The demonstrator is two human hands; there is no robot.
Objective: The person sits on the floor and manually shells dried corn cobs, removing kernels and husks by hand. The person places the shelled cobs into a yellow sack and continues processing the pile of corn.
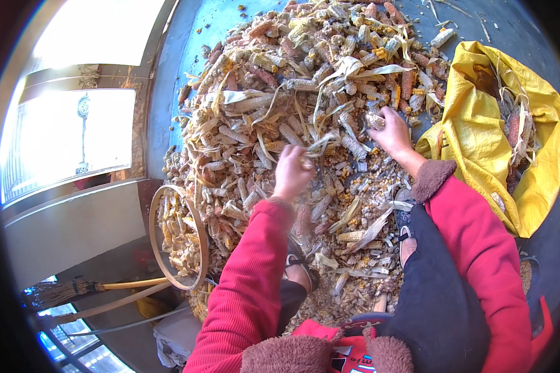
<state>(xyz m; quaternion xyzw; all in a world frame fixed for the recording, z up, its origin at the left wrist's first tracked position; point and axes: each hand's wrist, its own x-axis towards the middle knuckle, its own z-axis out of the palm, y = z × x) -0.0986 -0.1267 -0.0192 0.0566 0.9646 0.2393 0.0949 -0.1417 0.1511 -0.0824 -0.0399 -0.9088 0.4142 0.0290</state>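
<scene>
A big heap of corncobs, dry husks and loose kernels covers the floor before me. My right hand reaches over its right side and grips a pale corncob between thumb and fingers. Over the middle of the heap, my left hand is curled and blurred by motion. A pale strip of corn husk, also blurred, sticks out from its fingers; whatever else the palm holds is hidden. Below both hands lie loose yellow kernels among broken cobs.
On the right stands a yellow woven sack with cobs and husks inside its mouth. A round wooden-rimmed sieve leans at the heap's left edge. A broom and several poles lie near the glazed door. My feet stand among the cobs.
</scene>
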